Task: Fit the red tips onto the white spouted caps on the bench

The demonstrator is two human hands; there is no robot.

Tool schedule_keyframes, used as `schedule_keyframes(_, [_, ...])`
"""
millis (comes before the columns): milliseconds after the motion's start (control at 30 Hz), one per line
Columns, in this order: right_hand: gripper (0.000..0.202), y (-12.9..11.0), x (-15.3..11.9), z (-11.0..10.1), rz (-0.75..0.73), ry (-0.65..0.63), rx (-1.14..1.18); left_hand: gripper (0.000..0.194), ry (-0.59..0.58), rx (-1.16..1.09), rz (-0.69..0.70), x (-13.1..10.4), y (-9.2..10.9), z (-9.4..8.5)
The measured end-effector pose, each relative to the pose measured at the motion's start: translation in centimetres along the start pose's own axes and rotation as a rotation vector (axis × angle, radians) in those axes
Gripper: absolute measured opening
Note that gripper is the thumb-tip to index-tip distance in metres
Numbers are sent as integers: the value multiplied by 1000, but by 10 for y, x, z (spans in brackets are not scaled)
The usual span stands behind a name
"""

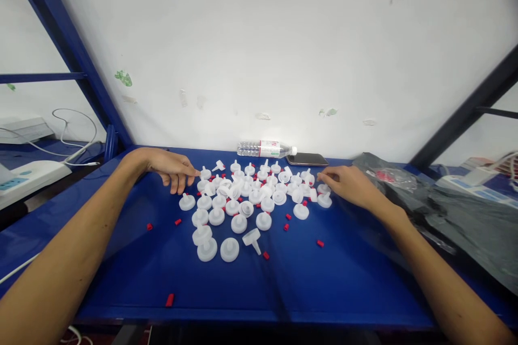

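Many white plastic nozzle caps, round discs with a narrow spout, lie in a loose pile on the blue table. Small red tip caps are scattered among and around them. At the pile's left edge my left hand is open, palm down, its fingers loosely bent. Its index fingertip reaches a nozzle cap. By the right edge is my right hand, fingers bent and apart, beside a nozzle cap. Its fingers partly cover another cap; I see nothing lifted in either hand.
A clear plastic bottle lies on its side along the wall, touching or near a dark phone. A grey plastic bag covers the table's right side. Power strips and white cables sit at far left and right. Blue posts flank the table.
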State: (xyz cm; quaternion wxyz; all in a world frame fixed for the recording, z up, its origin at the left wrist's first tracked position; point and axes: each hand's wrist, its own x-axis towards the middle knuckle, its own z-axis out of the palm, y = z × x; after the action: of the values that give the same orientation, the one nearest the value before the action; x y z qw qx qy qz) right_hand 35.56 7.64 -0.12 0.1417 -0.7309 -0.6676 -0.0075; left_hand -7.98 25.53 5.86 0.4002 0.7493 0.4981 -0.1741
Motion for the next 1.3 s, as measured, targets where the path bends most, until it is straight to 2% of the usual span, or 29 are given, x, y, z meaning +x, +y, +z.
schedule_keyframes(167, [40, -1, -1, -1, -10, 11, 2, 47, 191, 38, -30, 14, -8, -5])
schedule_keyframes(267, [39, -2, -1, 0, -15, 17, 7, 41, 325, 91, -102, 25, -13, -8])
schedule_keyframes(333, [39, -3, -1, -1, -17, 24, 10, 37, 373, 131, -159, 30, -15, -9])
schedule_keyframes(567, [40, -12, -7, -9, 19, 132, 38, 31, 361, 213, -270, 36, -13, -3])
schedule_keyframes(700, [43, -19, -9, -16, 25, 289, 45, 32, 357, 249, -298, 39, -10, 2])
schedule_keyframes(767, [44, -30, -13, -21, 2, 378, 37, 33, 361, 257, -299, 39, -9, 4])
schedule_keyframes(833, [46, -55, -23, -24, -75, 431, 43, 34, 370, 256, -300, 38, -7, 6])
schedule_keyframes(867, [51, -73, -32, -23, -171, 457, 72, 34, 376, 253, -300, 38, -7, 7])
schedule_keyframes(933, [60, -120, -56, -15, -361, 417, 102, 35, 390, 245, -302, 37, -5, 9])
schedule_keyframes(1000, [76, -174, -85, 3, -623, 377, 110, 35, 403, 238, -306, 36, -4, 10])
schedule_keyframes(1033, [75, -200, -98, 16, -772, 410, 117, 35, 409, 237, -310, 36, -4, 11])
schedule_keyframes(1067, [65, -226, -109, 30, -896, 431, 96, 35, 413, 238, -313, 36, -4, 12])
schedule_keyframes(1100, [53, -248, -118, 44, -950, 486, 105, 35, 416, 240, -315, 36, -3, 12])
schedule_keyframes(1133, [48, -266, -124, 57, -987, 482, 101, 36, 418, 244, -316, 36, -3, 12])
schedule_keyframes(1233, [48, -297, -127, 89, -1097, 418, 81, 35, 425, 257, -313, 35, -1, 14])
schedule_keyframes(1300, [48, -299, -123, 101, -1046, 333, 71, 35, 428, 265, -312, 34, 0, 14])
